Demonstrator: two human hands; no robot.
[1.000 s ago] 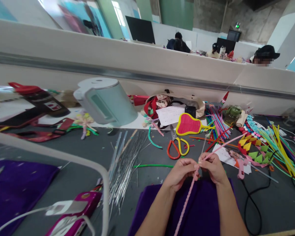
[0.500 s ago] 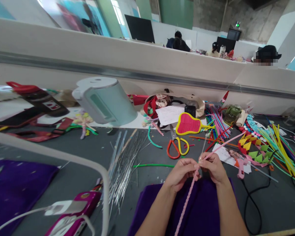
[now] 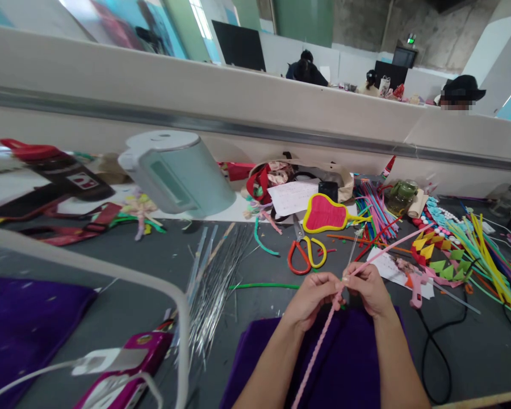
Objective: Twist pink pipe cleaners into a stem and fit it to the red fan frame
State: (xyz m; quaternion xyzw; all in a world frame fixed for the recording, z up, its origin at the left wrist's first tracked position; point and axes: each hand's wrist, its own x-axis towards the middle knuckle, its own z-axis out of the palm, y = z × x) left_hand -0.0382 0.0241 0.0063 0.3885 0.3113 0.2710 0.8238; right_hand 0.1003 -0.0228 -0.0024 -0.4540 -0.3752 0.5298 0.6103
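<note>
A pink twisted strand (image 3: 317, 353) runs from the bottom edge up to my fingers, over a folded purple cloth (image 3: 255, 355). My left hand (image 3: 317, 295) pinches the top of the twisted part. Close beside it, my right hand (image 3: 366, 287) has its thumb and fingers closed on the same pink piece, and a smooth pink length (image 3: 398, 241) sticks out up and to the right. Thin silvery wires (image 3: 354, 250) rise just behind the fingertips. The exact joint between the fingers is partly hidden.
Scissors (image 3: 298, 257) lie beyond my hands, near a pink-and-yellow shape (image 3: 323, 213). Loose silver wires (image 3: 217, 295) are at left, a glue gun (image 3: 416, 289) at right. Behind stand a kettle (image 3: 183, 173) and a bottle (image 3: 74, 176). A white bar (image 3: 111, 258) crosses the left foreground.
The view has shifted slightly. The lower end of the twisted strand has swung a little left, and the smooth pink length reaches a bit further right. Both hands keep their hold.
</note>
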